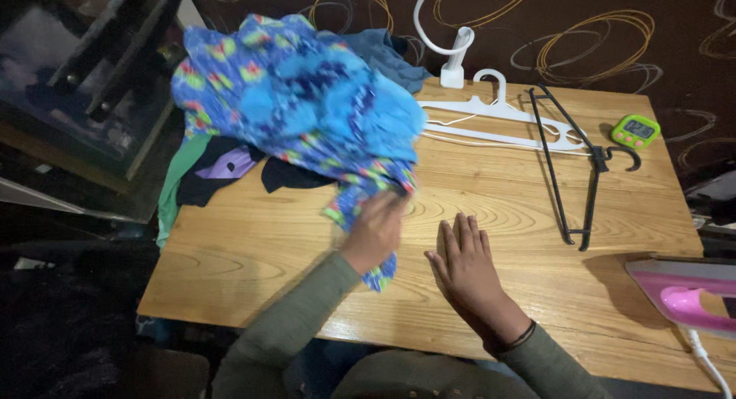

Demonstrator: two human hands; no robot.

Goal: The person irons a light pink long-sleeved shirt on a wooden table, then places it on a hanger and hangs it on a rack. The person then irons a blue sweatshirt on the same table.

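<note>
head view, left hand: left hand (373, 229) is closed on the lower edge of the blue patterned cloth (307, 100), motion-blurred, so the exact finger wrap is hard to read.
head view, right hand: right hand (465, 262) lies open and flat, palm down on bare worktop (245, 261), fingers together, holding nothing, just beside the left hand.
cloth position: blue patterned cloth is bunched in a heap at the back left of the worktop, one tail running down to the left hand and a scrap showing under the wrist.
under the heap: dark garments (230, 169) and a green cloth (175, 177) stick out below it; the green one hangs over the left edge.
hangers: white hanger (498, 119) and black hanger (576, 169) lie flat at back right, touching or overlapping (can't tell which is on top).
other: green timer (635, 131) near the far right corner; white lamp base (454, 65) at the back; pink iron (686, 295) at the right edge with its white cord (709, 364) trailing off.
risk 1: pulling the cloth likely drags the dark garments along, or tips the green one off the edge, since they lie under the heap.
risk 2: a wide spread to the right could snag a hanger hook or brush the iron (no telling if it's hot).
</note>
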